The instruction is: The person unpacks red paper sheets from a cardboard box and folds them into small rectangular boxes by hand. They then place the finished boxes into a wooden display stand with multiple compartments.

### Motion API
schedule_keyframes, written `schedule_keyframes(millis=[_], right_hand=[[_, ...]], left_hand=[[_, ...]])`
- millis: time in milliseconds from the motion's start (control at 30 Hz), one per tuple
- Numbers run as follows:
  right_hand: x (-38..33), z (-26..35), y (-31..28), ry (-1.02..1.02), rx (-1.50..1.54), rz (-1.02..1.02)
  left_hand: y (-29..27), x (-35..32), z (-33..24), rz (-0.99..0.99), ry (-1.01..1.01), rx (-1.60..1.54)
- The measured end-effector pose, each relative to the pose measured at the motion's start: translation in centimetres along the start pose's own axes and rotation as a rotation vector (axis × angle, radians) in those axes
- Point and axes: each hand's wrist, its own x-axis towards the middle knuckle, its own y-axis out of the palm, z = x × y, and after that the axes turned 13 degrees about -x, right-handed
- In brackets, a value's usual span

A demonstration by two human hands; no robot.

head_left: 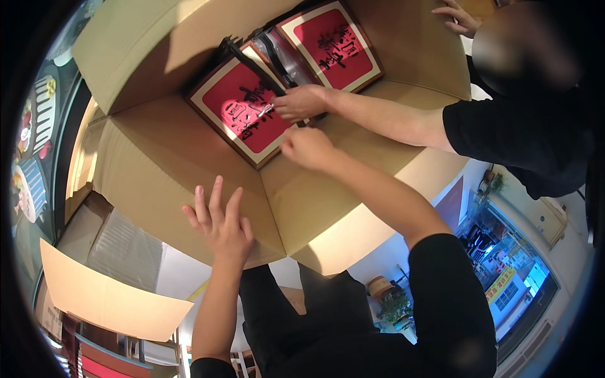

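Inside a large open cardboard box (328, 189), two flat red-fronted boxes lie face up, each with a cream border, brown edges and black brush writing. My right hand (310, 148) is closed at the lower right edge of the nearer red box (224, 104). What its fingers hold, if anything, is hidden. Over the carton's near left wall, my left hand (225, 228) is open with fingers spread and holds nothing. A co-worker's hand (302, 103) reaches in from the right beside my right hand and touches the nearer red box. The farther red box (334, 47) lies beyond it.
Black straps and clear plastic (287, 60) lie between the red boxes. A carton flap (120, 296) sticks out at lower left. The co-worker's black sleeve (504, 126) is at right, with another hand (459, 17) at the upper right. Potted plants (396, 307) stand behind the carton's near side.
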Motion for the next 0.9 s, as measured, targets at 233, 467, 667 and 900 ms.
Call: schedule_keyframes(millis=[233, 467, 667, 900], right_hand=[[1.5, 3.3, -3.0, -0.149, 0.003, -0.637], [10.7, -1.0, 1.7, 0.394, 0.385, -0.126], [12.4, 0.4, 7.2, 0.301, 0.701, 0.000], [10.5, 3.5, 4.0, 0.361, 0.497, -0.124]], left_hand=[[-0.4, -0.8, 0.3, -0.017, 0.009, -0.020], [-0.1, -0.5, 0.3, -0.046, 0.029, -0.047], [0.0, -0.3, 0.3, -0.063, 0.035, -0.084], [-0.1, -0.2, 0.1, -0.047, 0.028, -0.096]])
